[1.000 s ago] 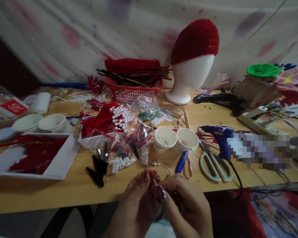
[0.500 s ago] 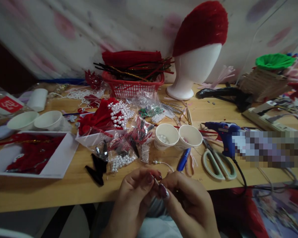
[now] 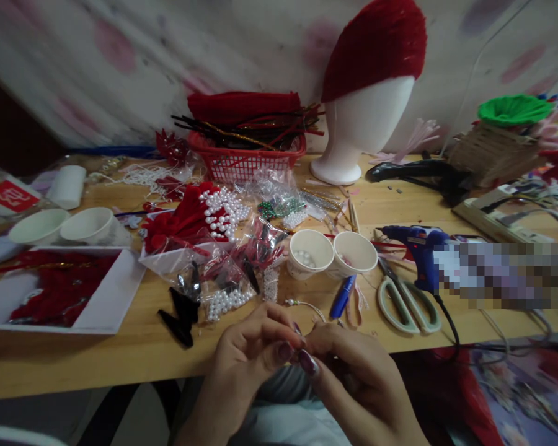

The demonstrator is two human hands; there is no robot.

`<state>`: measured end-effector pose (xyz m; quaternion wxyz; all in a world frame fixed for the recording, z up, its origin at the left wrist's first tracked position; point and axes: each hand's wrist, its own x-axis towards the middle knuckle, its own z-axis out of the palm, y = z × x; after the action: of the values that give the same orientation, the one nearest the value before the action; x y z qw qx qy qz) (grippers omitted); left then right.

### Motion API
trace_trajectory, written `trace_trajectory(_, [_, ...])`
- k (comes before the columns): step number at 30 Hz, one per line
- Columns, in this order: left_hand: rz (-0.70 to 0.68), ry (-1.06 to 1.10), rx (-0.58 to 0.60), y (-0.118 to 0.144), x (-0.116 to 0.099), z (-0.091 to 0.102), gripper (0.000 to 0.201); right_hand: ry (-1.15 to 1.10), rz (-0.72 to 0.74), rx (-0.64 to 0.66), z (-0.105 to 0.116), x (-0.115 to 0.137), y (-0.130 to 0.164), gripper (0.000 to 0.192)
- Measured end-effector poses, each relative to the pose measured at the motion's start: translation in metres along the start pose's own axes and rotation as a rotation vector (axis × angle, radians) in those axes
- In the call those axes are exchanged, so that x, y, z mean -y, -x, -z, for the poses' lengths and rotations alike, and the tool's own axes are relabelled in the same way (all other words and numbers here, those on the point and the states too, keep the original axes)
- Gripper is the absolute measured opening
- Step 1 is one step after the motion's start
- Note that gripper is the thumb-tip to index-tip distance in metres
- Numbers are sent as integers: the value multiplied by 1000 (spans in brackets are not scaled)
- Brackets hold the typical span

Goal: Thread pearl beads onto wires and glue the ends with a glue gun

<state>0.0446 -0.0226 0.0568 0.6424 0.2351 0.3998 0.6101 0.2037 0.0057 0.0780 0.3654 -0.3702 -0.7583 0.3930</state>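
1. The left hand and right hand are held with fingertips close together; whether anything is pinched cannot be told.
2. A beaded string is seen on the table, just past them.

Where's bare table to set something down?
Front strip of the table, between its front edge and the white box and black clips, left of the left hand. Another patch lies between the black plastic and the glue gun, with some small bits on it. Crowded: the middle, with bead bags, two paper cups and, behind, the red basket.
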Motion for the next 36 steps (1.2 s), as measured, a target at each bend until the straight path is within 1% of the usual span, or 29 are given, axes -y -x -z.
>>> trace_trajectory(4, [-96, -106, -12, 0, -1, 1, 22, -19, 36, -18, -2, -1, -4, 21])
trace_trajectory(7, [-132, -78, -60, -2, 3, 5, 18, -45, 76, -39, -9, -6, -6, 15])
trace_trajectory(8, [-148, -61, -78, -3, 5, 7, 16, -53, 96, -45, -11, -8, -6, 15])
trace_trajectory(10, [-174, -29, -101, -6, 7, 12, 14, -56, 136, -59, -15, -10, -7, 22])
trace_trajectory(13, [-162, 7, -128, -8, 8, 16, 17, -28, 180, -71, -16, -10, -8, 27])
trace_trajectory(17, [-148, 49, -153, -7, 6, 15, 19, 18, 185, -59, -15, -8, -8, 23])
trace_trajectory(20, [-145, 90, -150, -7, 7, 10, 20, 67, 208, -62, -16, -9, -8, 22])
trace_trajectory(23, [-156, 127, -120, -8, 11, 7, 19, 116, 241, -90, -18, -11, -7, 20])
trace_trajectory(27, [-202, 155, -134, -8, 17, 4, 17, 146, 272, -123, -20, -13, -6, 17])
trace_trajectory(29, [-201, 174, -129, -8, 19, 3, 16, 145, 277, -123, -20, -13, -6, 17])
trace_trajectory(32, [-206, 187, -123, -7, 23, 3, 13, 153, 283, -118, -19, -14, -6, 16])
trace_trajectory(36, [-215, 163, -114, -7, 31, 9, 10, 170, 276, -116, -19, -15, -5, 16])
